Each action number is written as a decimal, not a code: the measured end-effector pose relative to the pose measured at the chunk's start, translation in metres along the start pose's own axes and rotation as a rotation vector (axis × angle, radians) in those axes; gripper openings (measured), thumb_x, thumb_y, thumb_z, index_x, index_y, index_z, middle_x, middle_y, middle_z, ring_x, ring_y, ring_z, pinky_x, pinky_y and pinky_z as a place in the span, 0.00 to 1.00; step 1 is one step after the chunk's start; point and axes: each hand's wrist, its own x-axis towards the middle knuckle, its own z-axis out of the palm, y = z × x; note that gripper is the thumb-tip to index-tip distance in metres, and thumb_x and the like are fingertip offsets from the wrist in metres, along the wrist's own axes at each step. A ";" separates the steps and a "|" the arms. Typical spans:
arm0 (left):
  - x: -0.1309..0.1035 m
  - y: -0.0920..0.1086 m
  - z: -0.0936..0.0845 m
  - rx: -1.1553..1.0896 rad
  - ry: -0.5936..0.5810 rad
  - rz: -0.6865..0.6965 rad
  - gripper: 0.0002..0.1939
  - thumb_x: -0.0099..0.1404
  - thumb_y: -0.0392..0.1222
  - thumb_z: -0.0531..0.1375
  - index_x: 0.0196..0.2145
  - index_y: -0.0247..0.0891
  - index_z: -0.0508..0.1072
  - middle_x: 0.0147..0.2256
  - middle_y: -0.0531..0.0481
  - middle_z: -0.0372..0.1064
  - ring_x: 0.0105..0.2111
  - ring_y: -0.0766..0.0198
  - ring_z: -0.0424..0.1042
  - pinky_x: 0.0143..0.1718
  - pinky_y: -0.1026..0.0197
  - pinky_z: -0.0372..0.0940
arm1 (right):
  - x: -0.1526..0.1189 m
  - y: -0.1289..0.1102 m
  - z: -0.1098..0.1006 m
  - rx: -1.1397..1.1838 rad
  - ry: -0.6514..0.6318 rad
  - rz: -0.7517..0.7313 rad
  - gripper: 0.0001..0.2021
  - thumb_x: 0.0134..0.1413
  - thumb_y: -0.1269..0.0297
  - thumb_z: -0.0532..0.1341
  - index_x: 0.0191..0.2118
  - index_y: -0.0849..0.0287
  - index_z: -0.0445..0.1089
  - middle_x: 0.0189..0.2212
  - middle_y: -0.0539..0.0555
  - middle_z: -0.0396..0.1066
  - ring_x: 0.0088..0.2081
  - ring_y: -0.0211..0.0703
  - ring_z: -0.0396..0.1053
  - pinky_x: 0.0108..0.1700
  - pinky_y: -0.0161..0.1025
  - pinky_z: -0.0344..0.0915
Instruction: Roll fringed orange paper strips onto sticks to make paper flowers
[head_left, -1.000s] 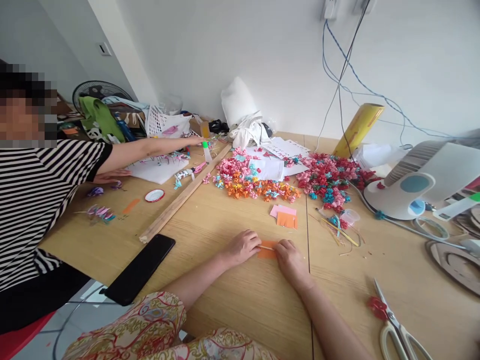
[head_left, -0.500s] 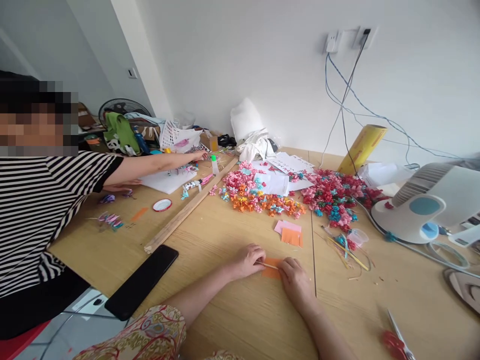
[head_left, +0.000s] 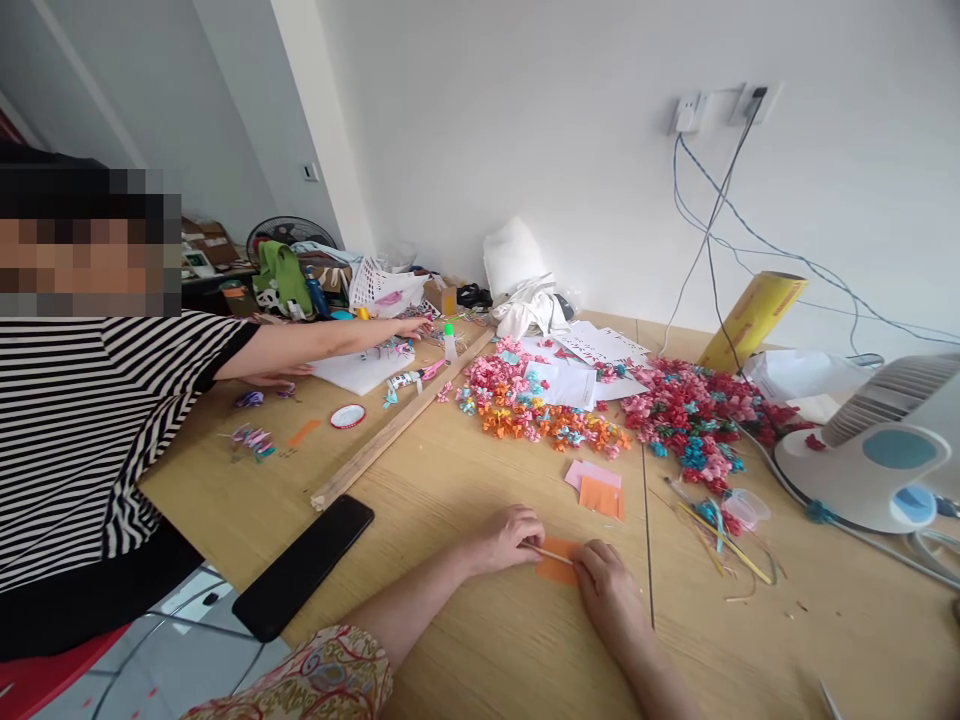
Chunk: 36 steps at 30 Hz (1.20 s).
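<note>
My left hand [head_left: 517,538] pinches one end of a thin pale stick [head_left: 551,553]. My right hand [head_left: 606,580] is closed on the stick's other end. Under the stick, flat on the table between my hands, lies an orange paper piece [head_left: 556,572]; the right fingers cover part of it. Just beyond my hands rest another orange paper piece [head_left: 601,497] and a pink paper piece [head_left: 589,473], partly overlapping.
A wooden strip [head_left: 405,420] crosses the table, near a black phone [head_left: 304,567]. Heaped paper flowers [head_left: 547,415] lie behind my hands. On the right stands a white fan-like appliance [head_left: 877,450]. A person in a striped shirt [head_left: 112,410] reaches across at left.
The view has shifted, so things appear farther right and slightly lower, and the scissors have mostly left the frame. Both hands keep their hold on the stick over the orange paper.
</note>
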 end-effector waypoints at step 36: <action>0.001 -0.007 0.009 0.215 0.063 0.059 0.05 0.56 0.39 0.59 0.28 0.37 0.66 0.29 0.53 0.63 0.34 0.66 0.61 0.36 0.65 0.56 | 0.000 -0.001 0.001 -0.044 0.007 0.008 0.10 0.56 0.68 0.48 0.31 0.57 0.66 0.31 0.53 0.65 0.35 0.40 0.62 0.38 0.36 0.58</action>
